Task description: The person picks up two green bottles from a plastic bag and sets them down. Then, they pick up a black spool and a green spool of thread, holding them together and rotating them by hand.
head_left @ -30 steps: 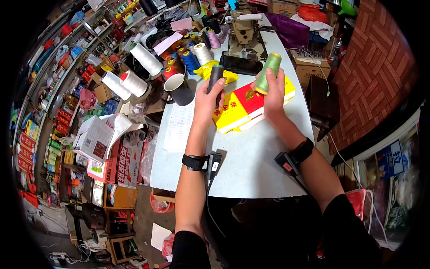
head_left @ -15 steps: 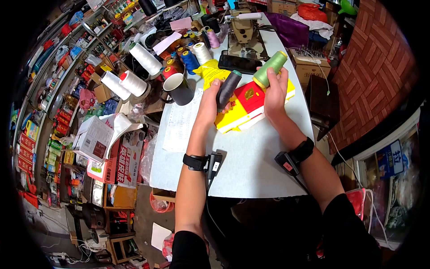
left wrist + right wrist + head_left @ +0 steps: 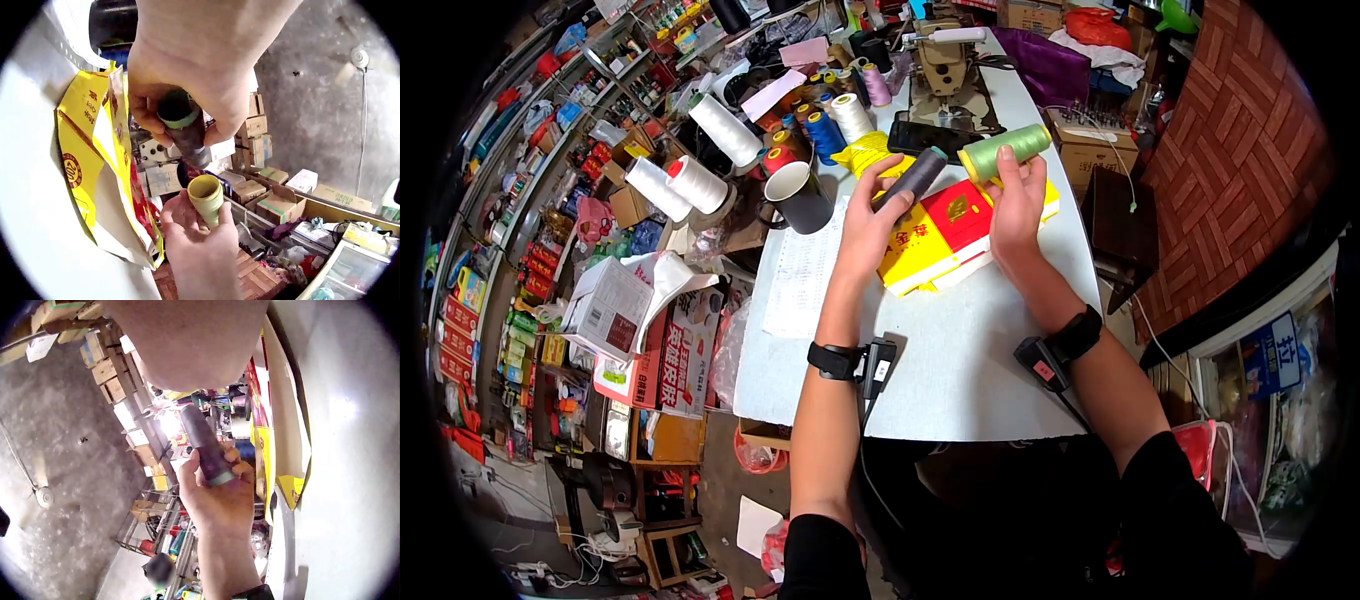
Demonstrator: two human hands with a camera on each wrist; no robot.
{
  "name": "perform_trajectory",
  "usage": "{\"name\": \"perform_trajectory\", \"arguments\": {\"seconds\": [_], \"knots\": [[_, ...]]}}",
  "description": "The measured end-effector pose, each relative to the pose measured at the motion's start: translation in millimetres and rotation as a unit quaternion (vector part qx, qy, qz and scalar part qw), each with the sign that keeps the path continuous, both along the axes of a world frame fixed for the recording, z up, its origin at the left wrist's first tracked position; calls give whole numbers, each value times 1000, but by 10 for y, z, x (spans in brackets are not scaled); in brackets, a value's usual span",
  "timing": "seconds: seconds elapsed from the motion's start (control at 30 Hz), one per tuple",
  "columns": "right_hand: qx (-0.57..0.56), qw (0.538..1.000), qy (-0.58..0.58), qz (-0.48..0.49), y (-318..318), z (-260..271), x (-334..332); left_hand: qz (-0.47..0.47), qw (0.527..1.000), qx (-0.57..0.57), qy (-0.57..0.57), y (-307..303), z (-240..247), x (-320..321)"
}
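Observation:
My left hand (image 3: 865, 225) holds a dark grey thread cone (image 3: 915, 178), its green-rimmed end pointing up and to the right. In my right hand (image 3: 1015, 215) is a light green thread cone (image 3: 1006, 153), tipped nearly flat, with its yellow base toward the dark one. The left wrist view looks into the hollow yellow base of the green cone (image 3: 206, 192), held by the fingers. Both cones are above a yellow and red packet (image 3: 935, 235) on the white table (image 3: 940, 370). In the right wrist view, fingers curl round the dark cone (image 3: 205, 440).
A black mug (image 3: 802, 205) stands left on the table by a printed sheet (image 3: 795, 285). Behind are several thread cones, including a blue one (image 3: 824, 138), a yellow bag (image 3: 865, 155), a black phone (image 3: 935, 142) and a sewing machine (image 3: 943, 70). Crowded shelves (image 3: 510, 260) line the left.
The dark cone has tilted from upright toward the right as the left fingers shifted on it. The green cone has turned from near upright to almost level, its top swinging right.

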State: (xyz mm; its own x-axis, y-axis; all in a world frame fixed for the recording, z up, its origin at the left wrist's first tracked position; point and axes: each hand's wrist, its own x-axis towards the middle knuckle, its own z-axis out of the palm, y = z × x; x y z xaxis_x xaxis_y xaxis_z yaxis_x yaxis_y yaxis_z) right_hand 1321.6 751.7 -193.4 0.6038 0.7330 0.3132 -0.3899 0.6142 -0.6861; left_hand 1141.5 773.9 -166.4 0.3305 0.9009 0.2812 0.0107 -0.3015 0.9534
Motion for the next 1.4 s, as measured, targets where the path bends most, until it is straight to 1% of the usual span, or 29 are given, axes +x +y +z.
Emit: {"name": "perform_trajectory", "arguments": {"seconds": [0.17, 0.2, 0.3, 0.37, 0.6, 0.7, 0.8, 1.0, 1.1, 1.2, 1.3, 1.4], "knots": [[12, 999, 27, 20, 19, -5, 8, 50, 998, 14, -26, 26, -12, -5], [9, 999, 47, 27, 26, -8, 7, 57, 998, 18, -35, 24, -12, 2], [5, 995, 92, 45, 61, -49, 7, 57, 997, -22, -40, 9, 12, 6], [14, 993, 100, 57, 78, -73, 12, 46, 998, -9, -50, 22, -6, 9], [18, 991, 92, 93, 44, -53, -9, 40, 997, -7, -72, 38, -37, 27], [19, 991, 88, 98, 30, -34, -22, 31, 998, 17, -53, 82, -68, 14], [20, 991, 88, 103, 27, -25, -26, 7, 994, -18, -106, 104, -74, 7], [30, 990, 87, 111, 38, -44, -35, -11, 992, 4, -126, 88, -73, 25], [31, 989, 87, 116, 40, -46, -37, 11, 992, 40, -117, 77, -88, 41], [32, 989, 83, 122, 23, -30, -41, 31, 990, 48, -130, 40, -73, 63], [28, 989, 83, 122, 17, -23, -42, 9, 989, 4, -149, 89, -75, 19], [28, 989, 84, 121, 21, -22, -41, -30, 979, -22, -200, 99, -86, 11]]}}
